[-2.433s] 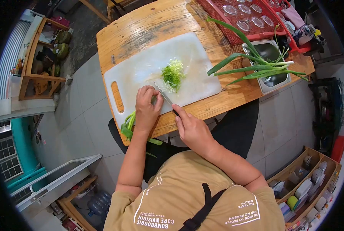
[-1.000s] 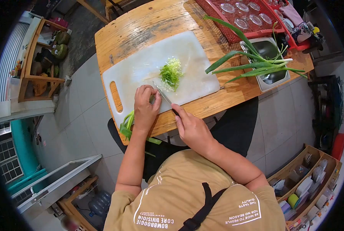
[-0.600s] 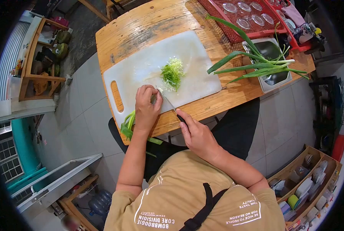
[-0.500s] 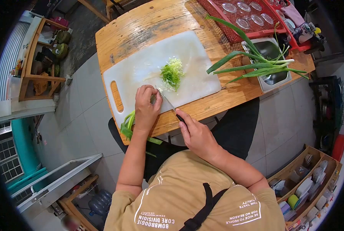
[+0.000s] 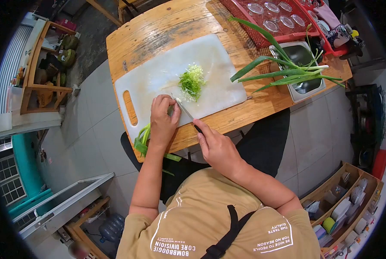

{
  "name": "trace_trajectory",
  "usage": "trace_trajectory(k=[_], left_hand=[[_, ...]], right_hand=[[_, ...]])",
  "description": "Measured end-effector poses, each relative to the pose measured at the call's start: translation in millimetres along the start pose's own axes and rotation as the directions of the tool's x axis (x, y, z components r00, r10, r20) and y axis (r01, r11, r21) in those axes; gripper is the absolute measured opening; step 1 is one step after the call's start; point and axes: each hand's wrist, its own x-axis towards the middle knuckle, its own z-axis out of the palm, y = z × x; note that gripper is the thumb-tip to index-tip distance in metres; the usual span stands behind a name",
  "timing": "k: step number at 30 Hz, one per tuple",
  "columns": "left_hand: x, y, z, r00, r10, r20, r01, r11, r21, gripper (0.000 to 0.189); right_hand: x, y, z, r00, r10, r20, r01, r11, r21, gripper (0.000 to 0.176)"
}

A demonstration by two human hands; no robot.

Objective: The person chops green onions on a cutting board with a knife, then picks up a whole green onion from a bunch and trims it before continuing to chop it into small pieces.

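A white cutting board (image 5: 158, 69) lies on the wooden table (image 5: 145, 30). On it sits a small heap of chopped green onion (image 5: 192, 82). My left hand (image 5: 163, 121) is closed around green onion stalks (image 5: 142, 142), whose leafy ends hang past the board's near left corner. The white ends under its fingertips are mostly hidden. In my right hand (image 5: 219, 149) is the black handle of a knife (image 5: 185, 110); the blade's tip is beside my left fingertips, over the board.
Whole green onions (image 5: 288, 74) lie across a metal container (image 5: 301, 55) at the table's right. Behind it stands a red crate (image 5: 262, 41) with upturned glasses. Wooden shelving (image 5: 28, 82) is at the far left, a wooden organizer (image 5: 344, 203) at the lower right.
My right hand and the knife have shifted slightly left and up, and the blade's angle has changed a little. My left hand keeps its grip in nearly the same place.
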Motion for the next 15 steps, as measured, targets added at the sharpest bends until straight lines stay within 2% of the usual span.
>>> trace_trajectory(k=[4, 10, 15], left_hand=[[0, -3, 1, 1.000, -0.004, 0.008, 0.004, 1.000, 0.001, 0.014], [-1, -3, -1, 1.000, 0.002, 0.006, -0.002, 1.000, 0.004, 0.014], [1, -3, -1, 1.000, 0.005, 0.006, -0.005, 1.000, 0.008, 0.014]], right_hand=[[7, 7, 8, 0.997, -0.062, -0.037, 0.063, 0.998, 0.016, 0.045], [-2, 3, 1, 0.999, 0.032, 0.019, -0.032, 0.999, -0.020, 0.047], [5, 8, 9, 0.996, -0.067, -0.054, 0.066, 0.998, -0.016, 0.048]])
